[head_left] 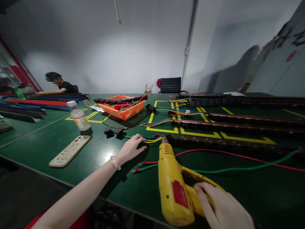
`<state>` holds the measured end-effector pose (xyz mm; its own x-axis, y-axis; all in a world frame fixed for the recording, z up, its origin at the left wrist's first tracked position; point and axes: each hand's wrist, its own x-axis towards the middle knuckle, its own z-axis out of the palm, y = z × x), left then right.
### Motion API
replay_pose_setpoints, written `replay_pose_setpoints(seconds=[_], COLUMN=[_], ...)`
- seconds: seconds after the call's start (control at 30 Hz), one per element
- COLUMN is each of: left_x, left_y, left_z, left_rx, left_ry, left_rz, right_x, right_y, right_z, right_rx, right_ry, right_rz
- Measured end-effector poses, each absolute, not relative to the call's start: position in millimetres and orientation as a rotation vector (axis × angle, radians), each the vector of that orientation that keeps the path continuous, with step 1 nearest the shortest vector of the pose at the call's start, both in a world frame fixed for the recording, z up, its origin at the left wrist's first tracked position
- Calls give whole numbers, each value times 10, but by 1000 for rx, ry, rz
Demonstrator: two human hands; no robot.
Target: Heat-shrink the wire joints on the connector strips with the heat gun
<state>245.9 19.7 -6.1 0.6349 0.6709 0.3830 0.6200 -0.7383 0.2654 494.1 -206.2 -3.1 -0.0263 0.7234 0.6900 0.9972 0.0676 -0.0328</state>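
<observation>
**Heat gun nosed up to a slim bundle of wires**

The heat gun sits at five o'clock in the view, its metal nozzle pointing to twelve, right by the yellow and blue wires at the near end of a long dark strip. Whether its body rests on the green tabletop cannot be told. The right hand, between four and five o'clock, is wrapped over the looped handle. The left hand, at seven, has its fingertips at the wires; whether they pinch or merely rest there is unclear.

The gun looks rigid and moderately heavy, probably weighted toward its thick rear, with smooth plastic that could slip. The handle is the sound place to grasp; the nozzle may be hot and is best left alone.

The wires should be light and limp, easily pushed aside, with insulation that heat could harm. They are best held lightly, toward nine o'clock from the nozzle. Red and green leads with ring ends lie near, at eight o'clock from the nozzle.
</observation>
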Motion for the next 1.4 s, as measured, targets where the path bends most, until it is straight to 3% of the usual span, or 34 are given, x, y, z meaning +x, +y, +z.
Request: replay_pose_setpoints(seconds=[0.37,0.7,0.97,1.4], left_x=[2394,2507,2523,2447], left_y=[83,201,205,292], left_z=[-93,-93,-91,-157], left_rx=[2661,2262,2197,2224], left_ry=[1108,1578,1763,1646], left_rz=[773,677,684,644], right_x=[4667,4515,4240,4165], right_y=[-2116,-2109,-2056,-1991], right_z=[-149,-179,-221,-222], right_rx=[-1983,-1879,-1764,-1661], right_ry=[-1604,-1708,-1763,-1824], right_rz=[-782,-888,-753,-608])
